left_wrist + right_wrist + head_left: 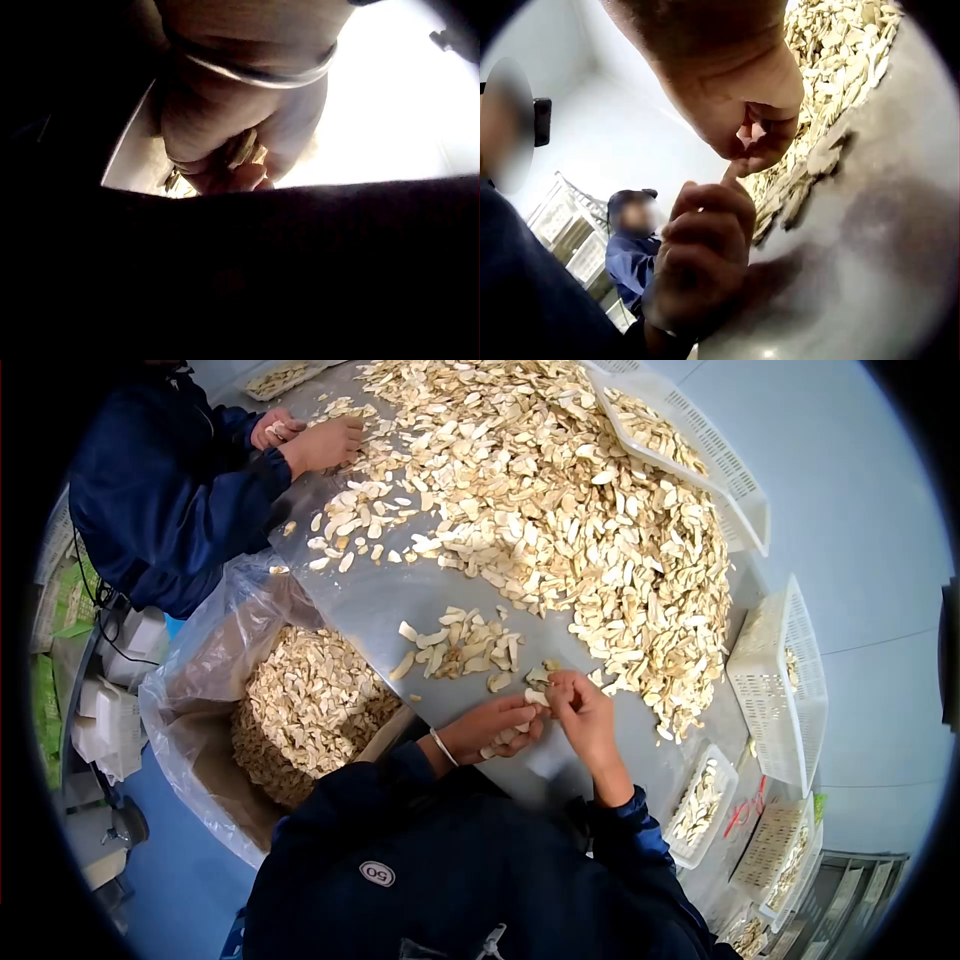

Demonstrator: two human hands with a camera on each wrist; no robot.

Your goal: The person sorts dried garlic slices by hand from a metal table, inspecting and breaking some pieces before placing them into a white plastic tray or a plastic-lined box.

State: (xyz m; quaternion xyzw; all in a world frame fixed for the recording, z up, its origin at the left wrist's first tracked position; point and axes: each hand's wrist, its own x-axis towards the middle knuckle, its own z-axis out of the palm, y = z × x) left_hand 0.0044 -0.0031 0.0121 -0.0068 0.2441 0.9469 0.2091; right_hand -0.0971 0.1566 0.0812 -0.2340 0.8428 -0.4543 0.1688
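In the head view, my left hand curls round several pale dried slices, with a white bangle on its wrist. Thumb and forefinger of my right hand pinch at a pale dried slice right at the left fingertips. The right wrist view has my right hand above the left hand, their fingertips meeting. My left hand is mostly in shadow in its own wrist view, slices showing between the fingers. Just beyond both hands, a small group of slices lies on the metal table.
A large heap of dried slices covers the table's far side. A plastic-lined box of slices stands at left. White baskets and a small tray line the right. Another person's hand works at upper left.
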